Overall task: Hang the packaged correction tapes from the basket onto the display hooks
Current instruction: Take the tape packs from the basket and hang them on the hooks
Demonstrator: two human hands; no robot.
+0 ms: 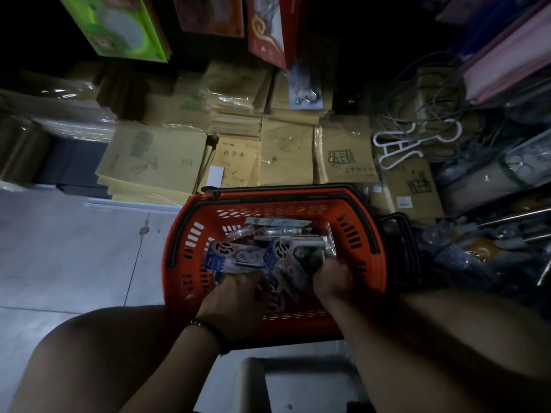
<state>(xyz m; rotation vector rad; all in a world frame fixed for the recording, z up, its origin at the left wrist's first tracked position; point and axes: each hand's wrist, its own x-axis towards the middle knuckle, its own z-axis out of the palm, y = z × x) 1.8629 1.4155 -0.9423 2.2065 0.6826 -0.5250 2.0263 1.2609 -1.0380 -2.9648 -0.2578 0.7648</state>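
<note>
An orange slotted plastic basket [328, 210] with black handles is set on the pale tiled floor [74, 248], just before stacked brown-paper exercise books [155, 162], with white plastic hangers [399, 144] seen beyond its far right corner. The blue-and-white carded packaged correction tapes [235, 257] are piled inside the basket. The left hand [238, 293] is curled round packs at the near left of the pile; the right hand [331, 278] is dug into the pile knuckles-up, grasp cannot be told.

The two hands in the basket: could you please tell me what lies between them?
Between the left hand and right hand lie packaged correction tapes, inside the basket; head view.
</note>
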